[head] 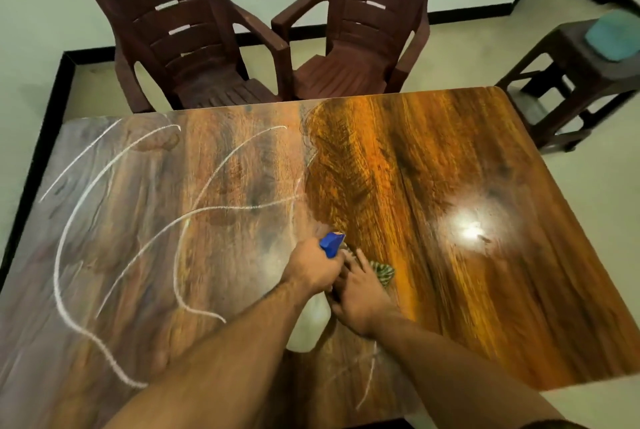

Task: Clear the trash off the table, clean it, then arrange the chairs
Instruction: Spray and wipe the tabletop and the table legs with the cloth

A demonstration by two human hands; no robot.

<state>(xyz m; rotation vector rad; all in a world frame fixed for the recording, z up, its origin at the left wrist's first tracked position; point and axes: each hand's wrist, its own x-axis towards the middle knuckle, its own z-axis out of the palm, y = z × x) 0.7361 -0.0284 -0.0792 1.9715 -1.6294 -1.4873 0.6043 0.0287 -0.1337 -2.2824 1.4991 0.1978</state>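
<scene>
My left hand (313,267) grips a spray bottle (311,323) with a blue nozzle (331,244) and a whitish body, held low over the wooden table (450,168). Just to its right, my right hand (362,293) presses flat on a green patterned cloth (383,272) lying on the tabletop. White chalk-like curved lines (114,165) cover the dull left half of the table. The right half looks glossy, with a bright light reflection (469,229).
Two dark brown plastic armchairs (180,30) (367,30) stand side by side at the table's far edge. A dark wooden stool (585,82) with a teal cloth (613,35) on it stands at the far right. Pale floor surrounds the table.
</scene>
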